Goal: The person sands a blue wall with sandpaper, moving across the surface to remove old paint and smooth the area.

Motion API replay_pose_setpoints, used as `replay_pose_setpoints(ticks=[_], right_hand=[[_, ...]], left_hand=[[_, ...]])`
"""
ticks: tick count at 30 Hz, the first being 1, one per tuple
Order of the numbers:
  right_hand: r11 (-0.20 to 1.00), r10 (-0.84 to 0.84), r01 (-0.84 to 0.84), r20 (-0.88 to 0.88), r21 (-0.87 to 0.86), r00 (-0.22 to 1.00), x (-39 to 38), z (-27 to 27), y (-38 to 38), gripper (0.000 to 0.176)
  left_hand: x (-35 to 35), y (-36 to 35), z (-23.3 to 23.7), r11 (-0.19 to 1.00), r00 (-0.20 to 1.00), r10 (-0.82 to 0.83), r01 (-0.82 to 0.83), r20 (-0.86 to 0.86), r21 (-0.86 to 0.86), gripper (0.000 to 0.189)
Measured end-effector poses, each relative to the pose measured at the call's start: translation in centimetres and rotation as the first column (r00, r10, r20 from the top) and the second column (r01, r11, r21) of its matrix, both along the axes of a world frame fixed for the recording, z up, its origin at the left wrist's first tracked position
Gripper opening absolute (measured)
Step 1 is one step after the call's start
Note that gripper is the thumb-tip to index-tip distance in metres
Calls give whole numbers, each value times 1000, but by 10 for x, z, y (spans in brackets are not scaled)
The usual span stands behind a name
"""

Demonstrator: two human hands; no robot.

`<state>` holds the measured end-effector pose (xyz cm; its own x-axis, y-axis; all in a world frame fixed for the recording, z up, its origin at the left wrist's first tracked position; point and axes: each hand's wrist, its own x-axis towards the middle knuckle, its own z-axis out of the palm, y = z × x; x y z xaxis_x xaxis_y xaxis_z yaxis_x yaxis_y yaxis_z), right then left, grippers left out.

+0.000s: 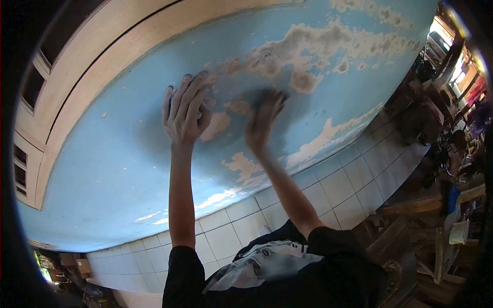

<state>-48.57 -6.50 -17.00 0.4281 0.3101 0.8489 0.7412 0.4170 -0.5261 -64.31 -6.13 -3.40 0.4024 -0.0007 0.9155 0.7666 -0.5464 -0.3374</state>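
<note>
A light blue painted wall (pixel 138 143) fills the middle of the view, with flaked patches of grey and white plaster (pixel 328 43) showing through. My left hand (pixel 186 110) rests against it, palm toward the wall and fingers stretched upward, just left of a bare beige patch (pixel 218 126). To its right, my right hand (pixel 264 118) is at the wall below the large peeled area. Motion smears its fingers, and whether anything is under them is hidden. A dusty grey film coats my left hand.
White floor tiles (pixel 251 226) run along the wall's base. A cream wooden frame (pixel 97 66) with dark openings borders the wall at upper left. Wooden furniture and cluttered items (pixel 436 205) stand at right, with a small pale container (pixel 458 232) among them.
</note>
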Motion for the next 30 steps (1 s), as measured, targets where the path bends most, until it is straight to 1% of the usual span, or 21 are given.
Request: replay_pose_setpoints(ticks=[2, 5, 6, 8, 9, 11, 12, 13, 14, 16, 18, 20, 21, 22, 23, 24, 25, 26, 27, 29, 30], right_hand=[[984, 134, -124, 76, -129, 988, -27, -35, -29, 55], [975, 140, -114, 130, -189, 981, -20, -22, -35, 55], [973, 143, -115, 131, -199, 981, -15, -5, -36, 55], [989, 141, -126, 249, -75, 958, 3, 38, -24, 55], [987, 155, -139, 253, -81, 955, 8, 41, -19, 55], [992, 129, -117, 408, -53, 904, 15, 44, -14, 55], [989, 149, -140, 413, -52, 898, 22, 37, -16, 55], [981, 193, -162, 488, -104, 851, 31, 26, -17, 54], [971, 236, -180, 557, -154, 796, 38, 20, -17, 54], [955, 292, -209, 570, -208, 768, 42, 19, -19, 56], [935, 352, -240, 583, -262, 732, 53, 22, -21, 58], [956, 290, -112, 814, -272, 503, 73, 32, -21, 59], [953, 303, -145, 822, -267, 482, 86, 35, -20, 59], [923, 381, -187, 869, -336, 317, 101, 37, -17, 57], [882, 454, -214, 880, -421, 141, 115, 36, -17, 54], [875, 454, -247, 882, -416, 124, 130, 38, -9, 54], [885, 334, -334, 942, -324, -27, 145, 42, 0, 51], [872, 193, -424, 968, -244, -162, 161, 44, 6, 48], [863, 189, -441, 967, -246, -170, 174, 51, 12, 48], [850, 143, -513, 990, -121, 4, 194, 81, 23, 45], [880, 86, -468, 996, -76, 1, 201, 100, 25, 46]], left_hand=[[-1, -2, -1, 1000, 1000, -29, 29, 1, -12, 25], [0, 1, 3, 999, 999, -49, 49, 8, -9, 25], [0, -1, 1, 999, 999, -42, 42, 13, -3, 24], [1, -1, -1, 996, 996, -83, 83, 26, -19, 23], [0, -2, -3, 993, 992, -118, 119, 37, -24, 23], [11, -7, -20, 946, 954, -276, 291, 116, -142, 22], [21, -17, -38, 890, 930, -318, 360, 185, -279, 27], [36, -32, -58, 812, 900, -348, 429, 262, -397, 32], [57, -50, -71, 806, 897, -310, 423, 314, -414, 38], [89, -68, -81, 809, 897, -242, 397, 371, -434, 43], [106, -71, -83, 872, 840, -52, 302, 540, -386, 49], [109, -63, -87, 893, 810, 7, 258, 586, -369, 51], [112, -58, -88, 905, 780, 35, 240, 625, -350, 52], [119, -57, -93, 889, 731, 31, 292, 682, -353, 52], [123, -58, -98, 897, 725, 64, 259, 686, -357, 52], [124, -55, -99, 922, 750, 108, 170, 652, -349, 52], [126, -52, -95, 937, 774, 152, 86, 615, -339, 51], [129, -49, -92, 945, 761, 125, 104, 636, -310, 53], [132, -41, -95, 947, 755, 141, 85, 640, -309, 53], [136, -26, -109, 952, 730, 188, 29, 658, -304, 48], [143, -28, -110, 956, 749, 199, -8, 632, -292, 47]])
